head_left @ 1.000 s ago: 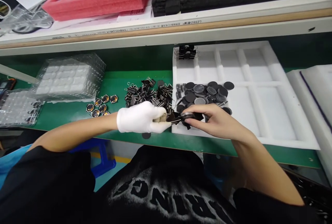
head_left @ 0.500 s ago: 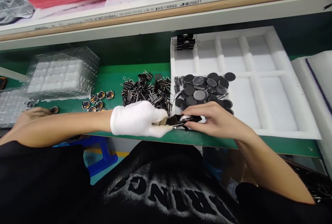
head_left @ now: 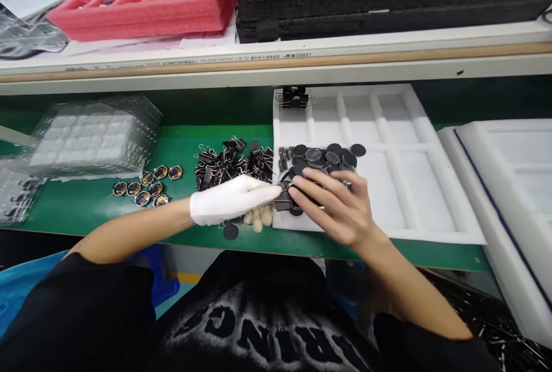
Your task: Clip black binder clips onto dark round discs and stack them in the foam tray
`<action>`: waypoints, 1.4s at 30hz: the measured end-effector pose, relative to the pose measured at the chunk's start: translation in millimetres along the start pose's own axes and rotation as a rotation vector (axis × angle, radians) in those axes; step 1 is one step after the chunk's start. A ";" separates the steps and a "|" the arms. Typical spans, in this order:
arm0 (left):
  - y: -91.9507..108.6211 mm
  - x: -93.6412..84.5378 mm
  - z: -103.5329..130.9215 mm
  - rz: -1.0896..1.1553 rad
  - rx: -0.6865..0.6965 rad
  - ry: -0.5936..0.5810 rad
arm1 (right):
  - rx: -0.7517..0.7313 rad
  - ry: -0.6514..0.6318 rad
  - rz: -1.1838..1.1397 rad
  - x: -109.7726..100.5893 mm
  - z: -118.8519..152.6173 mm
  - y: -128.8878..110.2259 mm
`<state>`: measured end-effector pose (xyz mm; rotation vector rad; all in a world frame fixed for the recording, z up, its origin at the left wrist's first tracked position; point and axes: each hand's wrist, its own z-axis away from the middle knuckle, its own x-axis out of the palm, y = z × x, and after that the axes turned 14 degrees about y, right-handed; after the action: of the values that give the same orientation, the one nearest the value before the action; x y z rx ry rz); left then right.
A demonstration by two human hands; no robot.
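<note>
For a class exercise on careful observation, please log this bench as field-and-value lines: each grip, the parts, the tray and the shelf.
Left grip: white-gloved, holding a black binder clip
Right grip: bare, fingertips at that clip; anything beneath is hidden
Loose clips: piled on the green bench
Discs: dark, mostly heaped at the white tray's near left
Tray's far-left compartment: black clips
Round parts: clustered left of the loose clips
Shelf: pink foam tray, black slabs
</note>
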<state>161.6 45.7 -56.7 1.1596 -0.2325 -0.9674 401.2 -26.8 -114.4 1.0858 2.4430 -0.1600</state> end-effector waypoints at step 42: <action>-0.7 -99.9 -249.6 -0.916 0.326 0.523 | 0.609 -0.549 0.048 135.0 20.7 245.5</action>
<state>254.6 286.1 -133.0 1.8312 0.6431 -1.3870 508.5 225.7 -174.9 1.1365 1.8981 -1.0877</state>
